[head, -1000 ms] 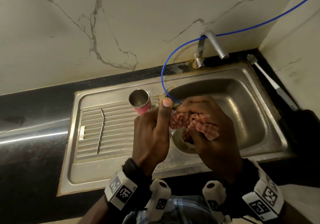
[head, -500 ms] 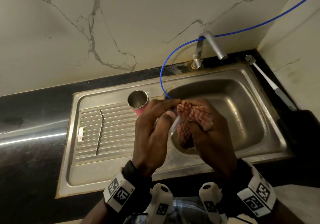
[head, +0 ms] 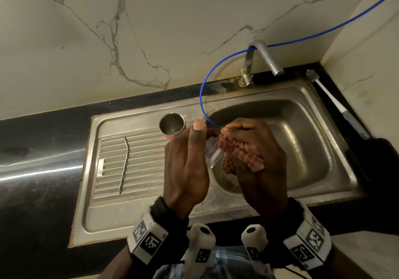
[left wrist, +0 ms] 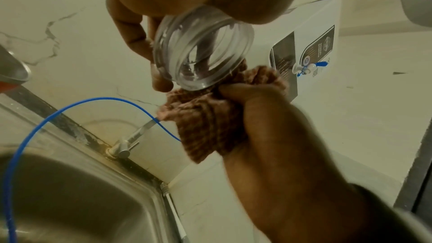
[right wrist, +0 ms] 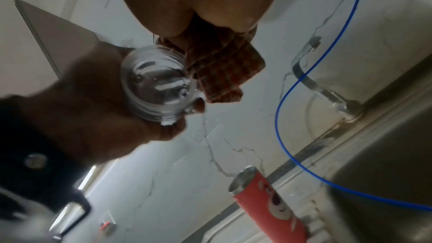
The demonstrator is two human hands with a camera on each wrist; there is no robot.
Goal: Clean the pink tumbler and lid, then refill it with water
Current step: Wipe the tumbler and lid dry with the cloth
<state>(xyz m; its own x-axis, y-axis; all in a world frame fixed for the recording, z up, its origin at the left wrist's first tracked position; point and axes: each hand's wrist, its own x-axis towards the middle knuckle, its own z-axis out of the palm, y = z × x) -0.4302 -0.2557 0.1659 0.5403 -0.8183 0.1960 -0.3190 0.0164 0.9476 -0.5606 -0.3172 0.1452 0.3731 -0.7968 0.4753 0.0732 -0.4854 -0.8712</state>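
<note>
The pink tumbler stands upright and uncovered on the drainboard, just left of the basin. My left hand grips the clear plastic lid above the basin's near left edge. My right hand holds a bunched reddish checked cloth pressed against the lid's far side. The lid's threaded open side faces both wrist cameras.
A bent metal straw lies on the drainboard ribs. The steel sink has a tap behind it, with a blue hose looping into the basin. A white brush lies on the black counter at right.
My left thumb, folded down half a second ago, now points up again beside the lid. The cloth has shifted in my right hand against the lid. The tumbler has not moved.
</note>
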